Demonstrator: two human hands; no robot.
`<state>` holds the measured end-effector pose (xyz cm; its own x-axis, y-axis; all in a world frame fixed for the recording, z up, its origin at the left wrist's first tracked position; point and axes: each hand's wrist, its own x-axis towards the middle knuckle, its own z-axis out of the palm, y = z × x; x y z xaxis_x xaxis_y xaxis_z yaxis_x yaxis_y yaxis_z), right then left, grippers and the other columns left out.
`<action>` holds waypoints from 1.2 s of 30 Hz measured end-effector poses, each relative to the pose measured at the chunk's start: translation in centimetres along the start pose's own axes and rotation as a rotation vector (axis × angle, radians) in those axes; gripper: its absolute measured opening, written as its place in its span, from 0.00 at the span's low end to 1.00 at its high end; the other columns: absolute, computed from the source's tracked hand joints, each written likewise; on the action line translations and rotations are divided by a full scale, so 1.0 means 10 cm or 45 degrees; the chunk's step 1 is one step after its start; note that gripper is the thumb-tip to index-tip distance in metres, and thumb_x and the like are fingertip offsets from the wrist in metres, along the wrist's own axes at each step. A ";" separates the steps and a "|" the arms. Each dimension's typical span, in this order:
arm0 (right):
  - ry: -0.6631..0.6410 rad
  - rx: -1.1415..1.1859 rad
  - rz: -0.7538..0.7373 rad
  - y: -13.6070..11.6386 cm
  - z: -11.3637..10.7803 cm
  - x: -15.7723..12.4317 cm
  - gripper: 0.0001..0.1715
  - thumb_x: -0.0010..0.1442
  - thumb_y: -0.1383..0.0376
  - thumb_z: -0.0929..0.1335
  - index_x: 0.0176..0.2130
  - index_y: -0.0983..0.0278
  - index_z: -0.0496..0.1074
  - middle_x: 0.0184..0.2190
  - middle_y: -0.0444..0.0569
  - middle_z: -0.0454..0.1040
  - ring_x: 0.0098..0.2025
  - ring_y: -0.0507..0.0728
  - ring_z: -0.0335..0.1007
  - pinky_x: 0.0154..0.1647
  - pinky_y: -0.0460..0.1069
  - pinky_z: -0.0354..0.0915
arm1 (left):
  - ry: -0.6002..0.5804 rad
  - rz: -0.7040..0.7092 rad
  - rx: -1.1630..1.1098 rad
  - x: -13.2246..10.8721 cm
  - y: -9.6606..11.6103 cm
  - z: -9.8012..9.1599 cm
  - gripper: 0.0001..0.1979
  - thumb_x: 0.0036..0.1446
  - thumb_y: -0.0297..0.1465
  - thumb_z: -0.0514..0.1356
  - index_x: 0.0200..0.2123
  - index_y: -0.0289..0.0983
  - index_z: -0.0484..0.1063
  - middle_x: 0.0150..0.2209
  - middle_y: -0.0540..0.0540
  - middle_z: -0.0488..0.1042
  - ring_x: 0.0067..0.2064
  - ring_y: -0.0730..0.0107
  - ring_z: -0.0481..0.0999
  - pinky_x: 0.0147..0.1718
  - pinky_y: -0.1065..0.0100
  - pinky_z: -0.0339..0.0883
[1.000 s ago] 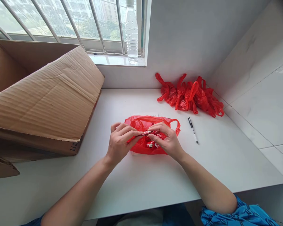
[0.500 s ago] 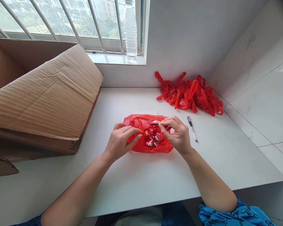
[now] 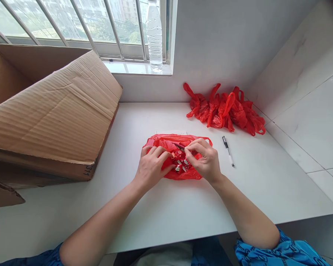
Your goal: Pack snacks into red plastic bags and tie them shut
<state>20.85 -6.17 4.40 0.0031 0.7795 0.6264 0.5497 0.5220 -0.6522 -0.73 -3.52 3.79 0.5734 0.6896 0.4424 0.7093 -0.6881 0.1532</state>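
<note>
An opened red plastic bag (image 3: 158, 140) lies on the white table. Inside it are several small red wrapped pieces (image 3: 180, 162) with white and gold prints. Over the bag's left part is my left hand (image 3: 154, 166), its thumb and fingers apart and close to the pieces. From the right, my right hand (image 3: 205, 159) reaches in with thumb and index finger pinched on a small flat red packet (image 3: 179, 146). The packet is mostly in shadow and partly covered by the fingertips. Under the bag's far edge, something pale and flat shows slightly.
A large open cardboard box (image 3: 58, 111) takes up the left of the table (image 3: 166, 218). Several knotted red bags (image 3: 224, 111) lie by the back wall. A black-and-clear pen (image 3: 228, 150) rests right of my right hand. A water bottle (image 3: 154, 40) stands on the windowsill.
My left hand has moved right, closer to the pieces. My right hand has shifted slightly left and lower, taking the flat red packet down among the other pieces.
</note>
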 end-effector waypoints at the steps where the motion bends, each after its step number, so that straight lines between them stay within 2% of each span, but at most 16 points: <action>1: -0.005 -0.005 0.001 -0.01 0.01 0.00 0.07 0.62 0.69 0.68 0.32 0.60 0.74 0.34 0.45 0.74 0.33 0.52 0.73 0.32 0.48 0.72 | 0.015 0.011 0.000 0.01 0.02 0.03 0.09 0.61 0.40 0.63 0.40 0.41 0.75 0.37 0.48 0.77 0.38 0.63 0.74 0.52 0.56 0.58; 5: 0.001 -0.030 0.030 -0.02 0.01 0.01 0.07 0.62 0.68 0.68 0.31 0.61 0.73 0.34 0.45 0.73 0.29 0.50 0.71 0.30 0.47 0.69 | 0.072 0.083 0.023 0.02 0.04 0.13 0.03 0.63 0.33 0.61 0.37 0.42 0.75 0.34 0.51 0.78 0.37 0.65 0.73 0.53 0.57 0.56; 6: 0.006 -0.040 0.038 -0.02 0.00 0.01 0.06 0.62 0.68 0.68 0.31 0.61 0.72 0.34 0.45 0.73 0.29 0.50 0.71 0.30 0.47 0.69 | 0.087 0.094 0.033 0.03 0.03 0.14 0.04 0.64 0.31 0.60 0.35 0.42 0.74 0.32 0.52 0.77 0.36 0.66 0.73 0.54 0.57 0.56; 10: 0.030 -0.102 0.069 0.02 -0.03 0.02 0.05 0.63 0.67 0.67 0.33 0.61 0.71 0.34 0.44 0.72 0.27 0.49 0.69 0.32 0.47 0.68 | 0.181 0.115 0.013 0.04 0.01 0.04 0.06 0.64 0.29 0.60 0.33 0.41 0.73 0.33 0.52 0.78 0.36 0.68 0.74 0.52 0.57 0.57; 13: 0.031 -0.163 0.100 0.05 -0.04 0.04 0.04 0.63 0.66 0.67 0.34 0.61 0.71 0.35 0.44 0.72 0.26 0.49 0.67 0.33 0.48 0.68 | 0.423 0.089 -0.073 0.04 -0.02 -0.11 0.03 0.62 0.27 0.62 0.36 0.41 0.74 0.37 0.50 0.78 0.36 0.69 0.75 0.47 0.59 0.59; 15: -0.003 -0.152 0.118 0.06 -0.04 0.04 0.04 0.64 0.65 0.67 0.35 0.60 0.72 0.35 0.45 0.73 0.28 0.51 0.69 0.33 0.48 0.68 | 0.620 0.097 -0.118 0.04 -0.05 -0.19 0.06 0.60 0.25 0.64 0.38 0.42 0.73 0.35 0.51 0.78 0.33 0.70 0.74 0.44 0.61 0.60; 18: -0.195 0.010 0.136 0.04 -0.01 0.03 0.06 0.65 0.61 0.68 0.39 0.59 0.75 0.39 0.48 0.75 0.34 0.54 0.73 0.36 0.50 0.70 | 0.771 0.174 -0.137 0.03 -0.08 -0.25 0.09 0.58 0.23 0.65 0.38 0.42 0.72 0.31 0.53 0.79 0.29 0.72 0.72 0.41 0.61 0.60; 21: -0.370 0.355 0.337 -0.02 0.01 0.02 0.14 0.67 0.54 0.66 0.40 0.59 0.76 0.38 0.49 0.77 0.36 0.56 0.75 0.38 0.52 0.72 | 0.735 0.265 -0.144 0.03 -0.10 -0.23 0.10 0.58 0.22 0.65 0.38 0.42 0.72 0.33 0.53 0.81 0.30 0.71 0.73 0.41 0.61 0.62; 24: -0.423 0.789 0.677 -0.06 0.01 0.03 0.26 0.69 0.46 0.60 0.41 0.61 0.76 0.34 0.49 0.77 0.31 0.54 0.74 0.31 0.50 0.72 | 0.630 0.349 -0.175 0.04 -0.10 -0.19 0.10 0.59 0.22 0.64 0.40 0.43 0.73 0.36 0.52 0.82 0.32 0.71 0.75 0.40 0.63 0.64; 26: -0.466 0.921 0.807 -0.07 0.00 0.03 0.25 0.66 0.45 0.64 0.43 0.62 0.76 0.36 0.49 0.77 0.31 0.53 0.74 0.30 0.48 0.73 | 0.590 0.372 -0.205 0.04 -0.09 -0.17 0.10 0.60 0.22 0.63 0.41 0.43 0.73 0.36 0.52 0.83 0.32 0.71 0.76 0.39 0.64 0.65; 29: -0.548 0.917 0.885 -0.08 -0.01 0.04 0.24 0.61 0.47 0.70 0.48 0.61 0.74 0.39 0.47 0.75 0.34 0.52 0.75 0.30 0.46 0.74 | 0.599 0.369 -0.244 0.04 -0.08 -0.16 0.10 0.60 0.22 0.63 0.41 0.42 0.72 0.37 0.51 0.83 0.33 0.72 0.76 0.39 0.65 0.66; 33: -0.769 1.021 0.938 -0.11 -0.02 0.04 0.26 0.63 0.45 0.68 0.49 0.61 0.75 0.38 0.47 0.73 0.33 0.52 0.75 0.29 0.46 0.74 | 0.652 0.379 -0.250 0.03 -0.05 -0.16 0.09 0.60 0.23 0.63 0.41 0.42 0.72 0.37 0.51 0.83 0.31 0.72 0.76 0.38 0.65 0.65; 34: -0.789 1.052 0.943 -0.12 -0.02 0.04 0.25 0.62 0.46 0.69 0.49 0.61 0.75 0.38 0.47 0.73 0.34 0.52 0.75 0.31 0.47 0.75 | 0.649 0.374 -0.245 0.03 -0.04 -0.16 0.09 0.61 0.23 0.63 0.41 0.43 0.71 0.38 0.51 0.83 0.31 0.72 0.76 0.38 0.65 0.65; 36: -0.714 1.088 0.941 -0.13 -0.02 0.04 0.22 0.60 0.50 0.72 0.47 0.61 0.76 0.37 0.46 0.75 0.34 0.51 0.74 0.36 0.48 0.76 | 0.605 0.320 -0.240 0.02 -0.04 -0.16 0.08 0.62 0.24 0.61 0.40 0.43 0.71 0.39 0.51 0.82 0.33 0.72 0.77 0.40 0.64 0.65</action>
<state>20.29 -6.63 5.55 -0.3905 0.9106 -0.1352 -0.1471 -0.2067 -0.9673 -1.52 -3.49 5.30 0.4368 0.3518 0.8279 0.4642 -0.8765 0.1276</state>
